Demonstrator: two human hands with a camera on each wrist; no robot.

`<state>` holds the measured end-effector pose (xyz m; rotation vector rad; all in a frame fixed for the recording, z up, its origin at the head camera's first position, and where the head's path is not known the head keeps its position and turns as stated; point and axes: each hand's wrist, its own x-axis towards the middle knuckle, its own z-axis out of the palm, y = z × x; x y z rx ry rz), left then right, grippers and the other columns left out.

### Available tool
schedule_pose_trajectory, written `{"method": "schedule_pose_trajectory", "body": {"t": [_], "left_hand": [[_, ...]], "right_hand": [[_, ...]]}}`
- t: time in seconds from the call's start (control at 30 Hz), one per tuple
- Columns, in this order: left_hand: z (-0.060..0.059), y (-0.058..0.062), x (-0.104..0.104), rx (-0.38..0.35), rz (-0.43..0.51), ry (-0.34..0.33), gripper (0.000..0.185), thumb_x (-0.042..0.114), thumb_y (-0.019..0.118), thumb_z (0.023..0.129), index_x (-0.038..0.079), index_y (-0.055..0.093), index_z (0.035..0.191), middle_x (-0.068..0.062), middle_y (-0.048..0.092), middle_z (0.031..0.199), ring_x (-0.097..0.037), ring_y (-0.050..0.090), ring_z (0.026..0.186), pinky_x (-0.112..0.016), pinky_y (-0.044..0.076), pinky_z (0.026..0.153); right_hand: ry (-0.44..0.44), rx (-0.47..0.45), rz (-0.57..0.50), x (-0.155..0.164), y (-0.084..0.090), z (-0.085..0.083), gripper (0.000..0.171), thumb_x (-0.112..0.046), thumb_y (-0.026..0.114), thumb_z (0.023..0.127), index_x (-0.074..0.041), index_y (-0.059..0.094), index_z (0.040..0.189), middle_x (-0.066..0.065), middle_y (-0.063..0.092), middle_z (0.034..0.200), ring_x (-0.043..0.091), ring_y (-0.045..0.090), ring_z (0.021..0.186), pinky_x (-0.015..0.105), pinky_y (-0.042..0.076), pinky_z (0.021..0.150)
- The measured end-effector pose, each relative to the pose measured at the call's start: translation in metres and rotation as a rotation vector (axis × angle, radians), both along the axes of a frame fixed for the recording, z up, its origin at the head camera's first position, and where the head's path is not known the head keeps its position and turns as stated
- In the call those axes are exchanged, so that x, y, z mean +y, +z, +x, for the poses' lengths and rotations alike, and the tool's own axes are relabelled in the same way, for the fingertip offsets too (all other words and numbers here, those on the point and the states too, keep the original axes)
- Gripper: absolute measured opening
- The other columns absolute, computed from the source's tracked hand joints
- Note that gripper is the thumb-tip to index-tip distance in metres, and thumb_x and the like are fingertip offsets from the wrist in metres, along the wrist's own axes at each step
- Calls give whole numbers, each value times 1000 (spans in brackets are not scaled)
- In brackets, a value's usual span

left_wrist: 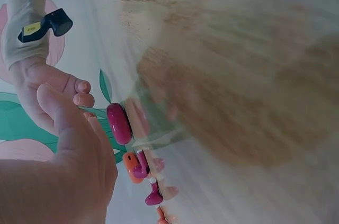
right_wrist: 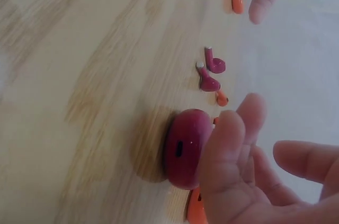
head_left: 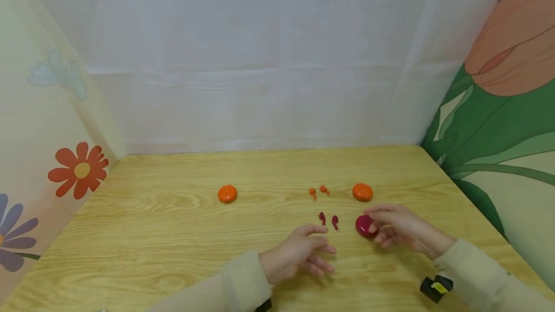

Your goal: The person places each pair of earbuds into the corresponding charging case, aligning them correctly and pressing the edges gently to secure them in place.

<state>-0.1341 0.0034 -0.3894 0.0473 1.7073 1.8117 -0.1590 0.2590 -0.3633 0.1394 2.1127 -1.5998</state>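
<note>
- The right hand (head_left: 401, 227) is sitting at the magenta case (head_left: 365, 226), fingers loosely curved round its right side and touching it; the right wrist view is showing the case (right_wrist: 185, 149) standing just ahead of the fingertips (right_wrist: 230, 128), thumb apart, so contact is light rather than a firm clamp.
- The left hand (head_left: 303, 252) is hovering just over the table (head_left: 173, 235), fingers relaxed and spread, holding nothing.
- Key relation: the two magenta earbuds (head_left: 328, 220) are lying between the hands, just beyond the left hand's fingertips and just left of the case. Left hand is nearer to them; right hand is nearer to the case.
- Long axis: each magenta bud's stem is running roughly toward/away from the person, head at the far end, the pair lying side by side and apart; the right wrist view (right_wrist: 211, 74) is confirming both flat on the wood.
- The case is lying flat and round, lid shut as far as can be told, seam facing the right wrist cam.
- Further back, approx. one row behind: two orange earbuds (head_left: 318, 191), an orange case (head_left: 362, 192) to their right behind the right hand, and a 2nd orange case (head_left: 227, 193) well apart on the left.
</note>
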Motion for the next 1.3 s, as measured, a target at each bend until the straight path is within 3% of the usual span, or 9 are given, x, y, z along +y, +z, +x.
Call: {"method": "schedule_pose_trajectory", "body": {"t": [0.43,0.73,1.0,1.3], "left_hand": [[-6,1,24,10,-15,-22,36,10,50,100,4,48,136,-10,70,96,-33,71,77,-26,55,53],[-8,-1,38,-10,-28,-32,41,11,51,100,2,44,140,-10,69,96,-36,71,81,-32,57,58],[-11,-2,58,-70,-32,40,44,7,53,99,-1,42,141,-14,68,91,-40,70,81,-40,58,66],[-14,-1,77,-110,-23,109,51,3,54,97,-5,35,144,-19,68,94,-40,70,80,-39,58,66]], "right_hand": [[-41,34,67,15,-5,-1,49,-14,44,101,15,34,138,6,64,82,15,63,61,30,54,58],[-11,52,88,21,-7,-1,47,-15,44,101,16,35,136,6,64,80,15,63,60,30,54,57],[30,16,121,24,-8,-4,49,-17,43,102,16,33,136,6,64,79,14,62,59,27,53,54],[75,11,194,24,-12,-9,49,-19,44,101,16,36,135,7,61,79,14,61,58,26,52,54]]}}
